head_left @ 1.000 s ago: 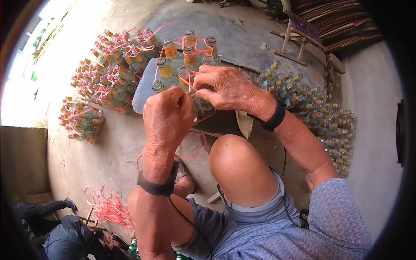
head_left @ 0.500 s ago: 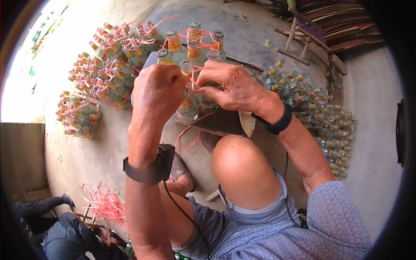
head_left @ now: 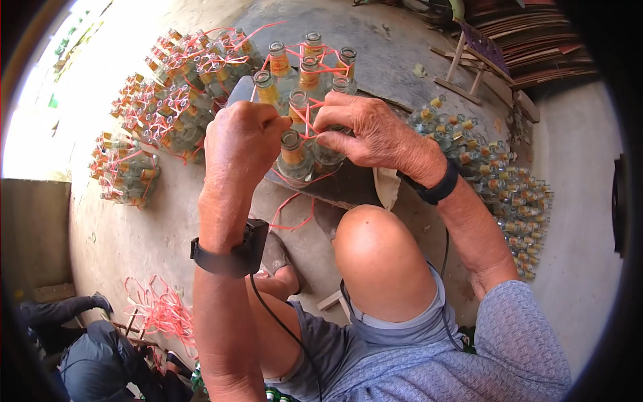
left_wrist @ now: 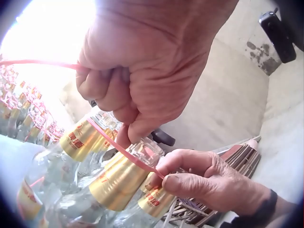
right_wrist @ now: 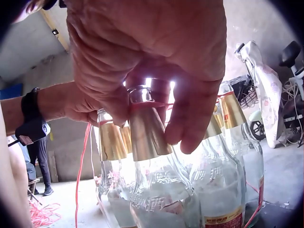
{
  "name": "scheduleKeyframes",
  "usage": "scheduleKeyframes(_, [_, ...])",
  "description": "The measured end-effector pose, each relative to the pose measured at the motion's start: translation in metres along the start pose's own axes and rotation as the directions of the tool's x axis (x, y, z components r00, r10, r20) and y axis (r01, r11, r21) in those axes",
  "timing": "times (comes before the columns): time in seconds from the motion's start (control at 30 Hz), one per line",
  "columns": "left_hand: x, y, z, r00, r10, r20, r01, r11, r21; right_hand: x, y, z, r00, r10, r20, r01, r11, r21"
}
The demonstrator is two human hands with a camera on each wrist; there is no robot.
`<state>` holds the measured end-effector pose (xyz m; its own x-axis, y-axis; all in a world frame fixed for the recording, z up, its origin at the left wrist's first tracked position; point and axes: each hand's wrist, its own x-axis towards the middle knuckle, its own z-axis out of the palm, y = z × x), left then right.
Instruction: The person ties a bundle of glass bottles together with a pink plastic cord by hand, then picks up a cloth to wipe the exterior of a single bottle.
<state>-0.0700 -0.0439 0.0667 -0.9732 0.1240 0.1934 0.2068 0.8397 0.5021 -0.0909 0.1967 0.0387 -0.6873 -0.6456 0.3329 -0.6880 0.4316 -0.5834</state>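
A cluster of clear glass beer bottles (head_left: pixel 293 161) with gold neck labels stands upright before me. Pink plastic strap (left_wrist: pixel 121 151) winds around and between their necks. My left hand (head_left: pixel 236 144), a curled fist in the head view, grips the strap at the near left of the cluster; a length of it leaves the fist leftward in the left wrist view. On the cluster's right side, my right hand (head_left: pixel 375 134) pinches strap between thumb and forefinger beside a bottle neck. In the right wrist view, its fingers (right_wrist: pixel 183 128) straddle a gold-labelled neck.
Strapped bottle bundles (head_left: pixel 161 110) stand at the left, and many loose bottles (head_left: pixel 495 181) at the right. A tangle of pink strap (head_left: pixel 159 308) lies on the floor near another person's legs (head_left: pixel 100 362). A wooden stool (head_left: pixel 469 57) stands at the back right.
My left hand has moved left, away from my right hand, uncovering the nearest bottle. My right hand keeps its pinch by the necks. The head view has shifted slightly.
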Motion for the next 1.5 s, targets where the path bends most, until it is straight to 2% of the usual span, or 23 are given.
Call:
scheduleKeyframes(0.2, [-0.013,-0.002,0.008,0.994,-0.006,-0.108,0.012,0.998,0.055,-0.002,-0.001,0.001,1.0,0.004,-0.001,-0.004,1.0,-0.031])
scheduleKeyframes(0.3, [-0.023,0.004,0.009,0.989,-0.114,-0.093,0.113,0.993,-0.023,-0.001,-0.002,0.0,1.0,-0.008,-0.001,0.008,0.999,-0.054])
scheduleKeyframes(0.5, [-0.032,0.007,0.015,0.985,-0.132,-0.112,0.129,0.991,-0.031,0.002,0.004,-0.006,0.996,-0.085,0.026,0.086,0.995,-0.043])
scheduleKeyframes(0.73, [-0.051,0.031,0.045,0.961,-0.207,-0.183,0.164,0.961,-0.224,0.007,0.024,-0.034,0.965,-0.192,0.18,0.215,0.969,-0.122])
scheduleKeyframes(0.83, [-0.058,0.042,0.058,0.941,-0.25,-0.227,0.179,0.939,-0.292,0.006,0.025,-0.043,0.96,-0.187,0.207,0.214,0.97,-0.115])
scheduleKeyframes(1.03, [-0.069,0.042,0.063,0.926,-0.269,-0.264,0.146,0.901,-0.408,-0.002,0.024,-0.038,0.98,-0.163,0.117,0.178,0.975,-0.129])
scheduleKeyframes(1.23, [-0.08,0.043,0.07,0.902,-0.273,-0.335,0.082,0.87,-0.487,-0.005,0.02,-0.037,0.987,-0.143,0.071,0.145,0.989,-0.025])
scheduleKeyframes(1.37, [-0.087,0.04,0.071,0.885,-0.346,-0.312,0.121,0.817,-0.564,-0.004,0.021,-0.036,0.986,-0.147,0.085,0.148,0.989,-0.006])
scheduleKeyframes(1.47, [-0.091,0.034,0.071,0.895,-0.335,-0.295,0.13,0.827,-0.547,-0.002,0.023,-0.036,0.983,-0.159,0.089,0.162,0.987,-0.023])
scheduleKeyframes(1.5, [-0.092,0.033,0.071,0.895,-0.366,-0.254,0.148,0.781,-0.607,-0.002,0.022,-0.036,0.984,-0.152,0.095,0.155,0.988,-0.023])
